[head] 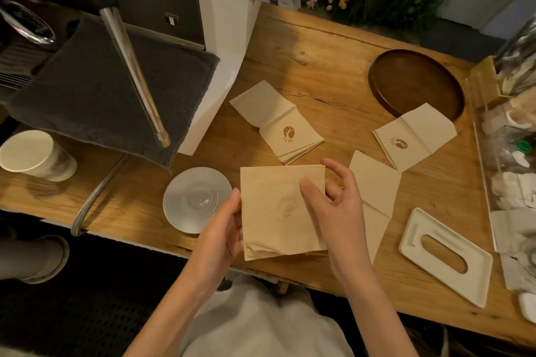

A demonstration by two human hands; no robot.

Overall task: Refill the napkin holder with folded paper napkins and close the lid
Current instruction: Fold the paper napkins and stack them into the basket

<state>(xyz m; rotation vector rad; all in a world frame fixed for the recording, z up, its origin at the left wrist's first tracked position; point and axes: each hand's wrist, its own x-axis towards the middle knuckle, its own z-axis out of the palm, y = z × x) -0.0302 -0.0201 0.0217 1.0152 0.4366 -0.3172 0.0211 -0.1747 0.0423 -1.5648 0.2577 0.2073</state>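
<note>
I hold a square stack of beige folded napkins (pixel 272 206) over the counter's front edge. My left hand (pixel 223 229) grips its left edge. My right hand (pixel 333 206) grips its right side, thumb pressed on top. A part-unfolded napkin pile (pixel 278 122) with a brown logo lies behind it. Another logo pile (pixel 414 136) lies at the right, overlapping the brown tray. A plain unfolded napkin (pixel 374 191) lies beside my right hand. The white holder lid (pixel 446 255), with an oval slot, lies flat at the front right. The holder's body is hidden or out of view.
A white saucer (pixel 197 200) sits left of the stack. A round brown tray (pixel 414 81) stands at the back right, a clear box of packets (pixel 510 177) on the right edge. The espresso machine's steam wand (pixel 133 72), a grey towel (pixel 95 95) and a paper cup (pixel 34 156) fill the left.
</note>
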